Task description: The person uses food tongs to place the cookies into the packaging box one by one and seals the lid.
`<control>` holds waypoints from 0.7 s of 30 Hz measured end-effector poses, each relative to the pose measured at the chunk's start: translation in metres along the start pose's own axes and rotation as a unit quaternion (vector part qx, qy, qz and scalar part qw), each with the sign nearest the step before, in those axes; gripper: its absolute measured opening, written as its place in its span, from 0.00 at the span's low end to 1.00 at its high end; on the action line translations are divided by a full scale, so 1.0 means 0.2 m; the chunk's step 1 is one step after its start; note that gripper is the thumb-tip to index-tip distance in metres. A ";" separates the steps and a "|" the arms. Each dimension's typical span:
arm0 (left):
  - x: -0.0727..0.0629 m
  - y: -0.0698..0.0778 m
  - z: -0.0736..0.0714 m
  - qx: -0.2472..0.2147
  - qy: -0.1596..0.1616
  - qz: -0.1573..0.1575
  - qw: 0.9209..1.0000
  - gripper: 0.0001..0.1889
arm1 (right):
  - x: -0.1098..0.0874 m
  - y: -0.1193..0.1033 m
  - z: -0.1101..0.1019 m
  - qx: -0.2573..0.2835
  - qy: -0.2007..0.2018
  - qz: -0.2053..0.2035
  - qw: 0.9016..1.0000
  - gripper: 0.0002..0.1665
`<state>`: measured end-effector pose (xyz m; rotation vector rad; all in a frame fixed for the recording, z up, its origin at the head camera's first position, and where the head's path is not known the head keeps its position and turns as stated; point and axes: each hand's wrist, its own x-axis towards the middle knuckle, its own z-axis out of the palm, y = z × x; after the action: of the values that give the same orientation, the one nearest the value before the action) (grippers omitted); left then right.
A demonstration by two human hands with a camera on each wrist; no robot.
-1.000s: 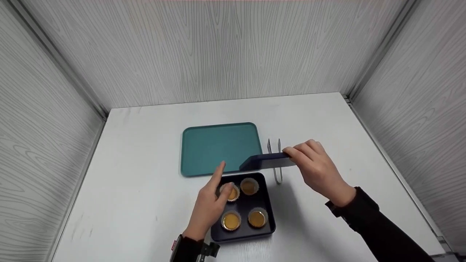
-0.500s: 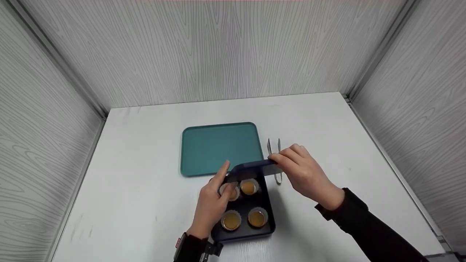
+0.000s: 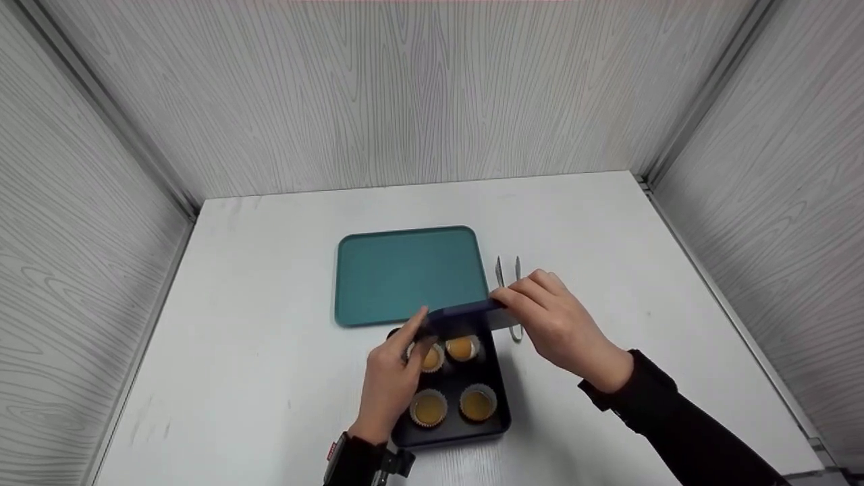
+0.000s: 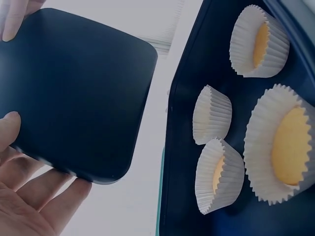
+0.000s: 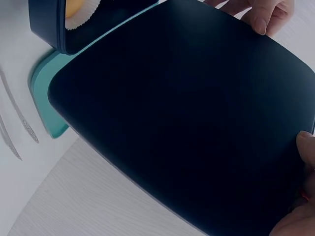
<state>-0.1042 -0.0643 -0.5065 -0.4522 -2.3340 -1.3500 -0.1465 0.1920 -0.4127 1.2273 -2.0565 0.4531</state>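
Note:
My left hand (image 3: pixel 388 385) and right hand (image 3: pixel 560 327) hold a dark navy, round-cornered lid (image 4: pixel 83 93) between them, tilted above the far end of a matching navy box (image 3: pixel 449 442). In the left wrist view the left thumb lies on the lid's face and the fingers sit under its edge. The right hand grips the opposite side, its thumb on the lid (image 5: pixel 187 108) in the right wrist view. Inside the box stand several small yellow cakes (image 3: pixel 477 406) in white pleated paper cups. The lid and left hand partly cover the far cups in the head view.
A teal tray (image 3: pixel 408 277) lies flat just beyond the box. Metal tongs (image 3: pixel 499 271) rest to its right, partly hidden behind the right hand. Pale wood-grain panels (image 3: pixel 418 94) rise at the back and both sides of the white table (image 3: pixel 256 324).
The right hand has brought the lid left and slightly down, over the far end of the box. My left hand, earlier apart from the lid, now holds its left edge.

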 end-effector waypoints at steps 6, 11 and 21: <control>0.00 -0.01 0.01 -0.004 0.041 0.040 0.998 0.20 | 0.00 0.00 0.00 0.007 -0.001 0.004 1.000 0.15; -0.01 -0.01 0.01 -0.007 0.059 0.060 0.996 0.16 | 0.00 0.00 -0.01 0.008 -0.006 0.008 1.000 0.15; -0.01 -0.02 -0.02 -0.015 0.068 0.058 0.996 0.12 | -0.02 0.05 -0.02 0.079 0.015 0.050 0.996 0.21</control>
<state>-0.1032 -0.0688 -0.5086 -0.4828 -2.1461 -1.3210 -0.1522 0.2022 -0.4116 1.2033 -2.0947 0.6881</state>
